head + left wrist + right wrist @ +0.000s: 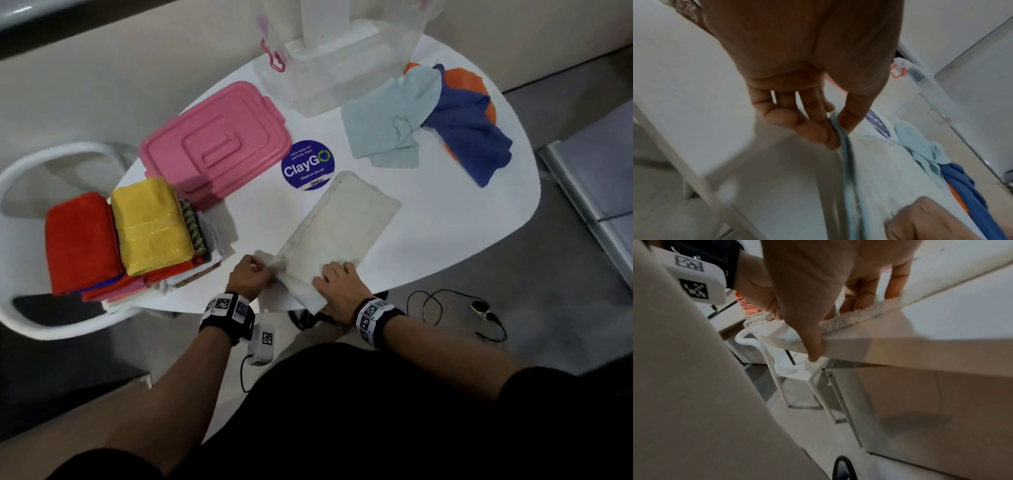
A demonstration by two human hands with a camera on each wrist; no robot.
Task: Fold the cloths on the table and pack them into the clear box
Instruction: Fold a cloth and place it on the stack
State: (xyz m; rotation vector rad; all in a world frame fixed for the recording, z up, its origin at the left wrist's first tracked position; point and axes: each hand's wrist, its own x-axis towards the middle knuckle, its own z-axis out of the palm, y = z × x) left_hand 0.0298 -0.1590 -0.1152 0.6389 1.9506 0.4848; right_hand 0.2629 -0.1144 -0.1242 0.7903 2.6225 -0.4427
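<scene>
white cloth [337, 226]: laid long and narrow on the white table [445, 219], running from centre toward 6 o'clock, near end at the table edge. left hand [248, 275]: a corner of the near end is pinched between thumb and fingers [818, 129]. right hand [337, 286]: fingers are laid on top of the cloth, thumb hooked under the table edge, so the near end is gripped. clear box [346, 65]: stood at 12 o'clock, lid off. pink lid [219, 144]: at 10 o'clock. light blue cloth [390, 120], dark blue cloth [469, 137], orange cloth [466, 78]: heaped unfolded at 2 o'clock. folded pile [130, 240]: at 9 o'clock, partly on a white chair [41, 171].
</scene>
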